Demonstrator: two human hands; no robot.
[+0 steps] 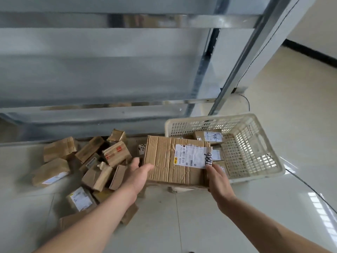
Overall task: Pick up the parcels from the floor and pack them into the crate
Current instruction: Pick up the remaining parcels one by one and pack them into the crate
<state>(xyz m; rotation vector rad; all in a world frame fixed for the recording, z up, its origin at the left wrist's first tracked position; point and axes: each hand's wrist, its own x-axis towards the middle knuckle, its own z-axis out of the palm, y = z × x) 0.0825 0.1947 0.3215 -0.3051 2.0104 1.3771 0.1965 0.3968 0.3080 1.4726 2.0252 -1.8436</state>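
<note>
Pale tiled floor (200,225), metal shelving (109,70) at the far side: we carry one parcel toward the crate.
Left hand (138,172) and right hand (218,181) clamp the large parcel's (173,161) near corners, left of the crate (255,147); next we shift right and lower it inside.

Single head view, angled forward-down, close over floor (209,216) and shelving (109,70).
</note>
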